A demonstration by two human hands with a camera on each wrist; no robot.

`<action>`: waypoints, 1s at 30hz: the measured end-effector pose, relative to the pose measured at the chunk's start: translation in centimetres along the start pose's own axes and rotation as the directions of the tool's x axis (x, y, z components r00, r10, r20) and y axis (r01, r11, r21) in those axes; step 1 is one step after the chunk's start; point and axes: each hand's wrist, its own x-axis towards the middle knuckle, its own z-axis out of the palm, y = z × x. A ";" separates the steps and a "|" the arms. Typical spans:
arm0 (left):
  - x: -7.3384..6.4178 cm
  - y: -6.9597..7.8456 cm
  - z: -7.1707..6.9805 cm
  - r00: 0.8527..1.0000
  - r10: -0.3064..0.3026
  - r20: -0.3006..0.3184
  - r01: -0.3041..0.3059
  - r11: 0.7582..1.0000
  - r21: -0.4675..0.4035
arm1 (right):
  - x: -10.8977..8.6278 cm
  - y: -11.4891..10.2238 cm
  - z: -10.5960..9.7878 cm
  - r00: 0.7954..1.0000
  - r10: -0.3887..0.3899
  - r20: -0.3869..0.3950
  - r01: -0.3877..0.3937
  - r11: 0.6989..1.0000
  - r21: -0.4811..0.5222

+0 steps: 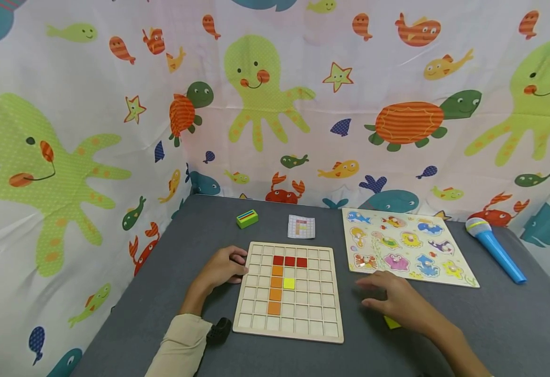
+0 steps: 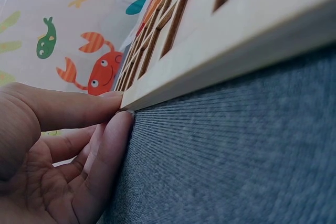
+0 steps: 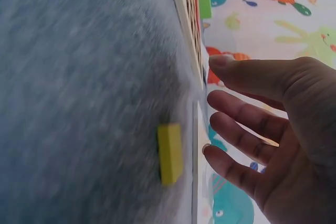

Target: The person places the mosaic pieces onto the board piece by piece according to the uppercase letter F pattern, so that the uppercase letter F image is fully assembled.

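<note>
A wooden grid board lies on the grey table, with red, orange and yellow square tiles in some of its cells. My left hand is at the board's left edge; in the left wrist view its thumb and a finger pinch that edge. To the right of the board, my right hand is raised over the table, fingers spread and holding nothing. Below it lies a yellow block, partly hidden by the hand in the head view.
Behind the board are a green block with coloured stripes and a small printed pattern card. A sea-animal puzzle board lies at the back right, beside a blue toy microphone. A sea-print cloth hangs around the table.
</note>
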 end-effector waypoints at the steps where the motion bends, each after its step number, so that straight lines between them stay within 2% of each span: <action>1: 0.0 0.0 0.0 1.000 0.001 0.000 -0.001 1.000 0.000 | -0.2 0.3 -0.1 1.000 -0.006 0.004 0.006 1.000 0.001; 9: 0.0 -0.1 0.1 1.000 0.000 -0.009 0.000 1.000 0.010 | -2.0 1.9 -0.6 0.999 0.030 0.020 -0.030 1.000 0.000; 16: 0.0 -0.1 0.2 1.000 0.002 -0.009 -0.002 1.000 0.007 | -3.3 2.8 -0.8 1.000 0.010 0.028 -0.011 1.000 0.028; 30: 0.1 -0.2 0.3 1.000 -0.002 -0.019 0.003 1.000 0.010 | -4.8 3.5 -1.4 0.981 0.128 0.147 -0.141 0.987 0.077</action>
